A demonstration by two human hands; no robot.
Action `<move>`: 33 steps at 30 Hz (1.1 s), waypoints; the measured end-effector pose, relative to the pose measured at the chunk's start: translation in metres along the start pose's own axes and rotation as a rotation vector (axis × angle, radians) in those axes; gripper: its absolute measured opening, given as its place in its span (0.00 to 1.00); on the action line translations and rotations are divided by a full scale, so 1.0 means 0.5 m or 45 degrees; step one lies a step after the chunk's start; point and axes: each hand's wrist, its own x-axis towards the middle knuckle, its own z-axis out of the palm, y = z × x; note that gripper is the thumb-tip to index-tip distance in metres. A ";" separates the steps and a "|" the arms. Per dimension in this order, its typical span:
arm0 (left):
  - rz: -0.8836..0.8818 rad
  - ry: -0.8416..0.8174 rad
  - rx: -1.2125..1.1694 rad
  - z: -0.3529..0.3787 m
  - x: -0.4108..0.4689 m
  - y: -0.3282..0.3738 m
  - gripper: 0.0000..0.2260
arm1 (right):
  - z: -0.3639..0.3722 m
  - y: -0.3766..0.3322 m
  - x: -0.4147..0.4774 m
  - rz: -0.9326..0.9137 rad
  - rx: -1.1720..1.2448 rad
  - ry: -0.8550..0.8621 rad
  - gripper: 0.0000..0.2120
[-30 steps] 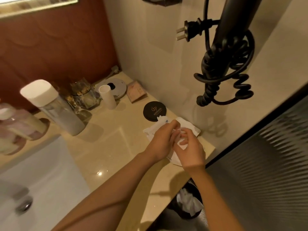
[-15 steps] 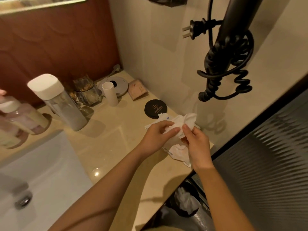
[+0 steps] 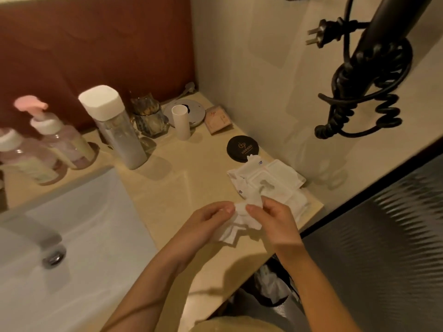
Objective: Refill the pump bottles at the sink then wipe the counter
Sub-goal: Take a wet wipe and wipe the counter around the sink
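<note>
Wiping stage, prob.: L hand [image 3: 206, 221] & R hand [image 3: 280, 219] each pinch wet wipe [image 3: 239, 220]; pack [image 3: 275, 177] at 1 o'clock. Next: unfold, press flat on counter [image 3: 172, 188].

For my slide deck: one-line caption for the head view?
Left hand and right hand pinch a white wipe over the counter, beside the open wipe pack.

The left hand [image 3: 206, 224] and right hand [image 3: 275, 219] pinch a crumpled white wipe [image 3: 242, 221] between them above the counter [image 3: 167, 188], near its front edge. An open wipes pack [image 3: 271, 178] lies by the right edge. Two pump bottles [image 3: 60, 142] stand along the back edge, behind the sink [image 3: 96, 236].
</note>
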 end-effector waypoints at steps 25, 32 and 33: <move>0.284 0.897 0.117 -0.192 -0.231 -0.090 0.06 | 0.341 0.076 -0.109 1.062 0.794 -0.477 0.27; 0.027 0.687 0.124 -0.192 -0.244 -0.119 0.06 | 0.313 0.108 -0.113 0.998 0.350 -0.515 0.28; 0.006 0.695 0.107 -0.182 -0.242 -0.118 0.04 | 0.297 0.102 -0.101 0.923 0.242 -0.530 0.23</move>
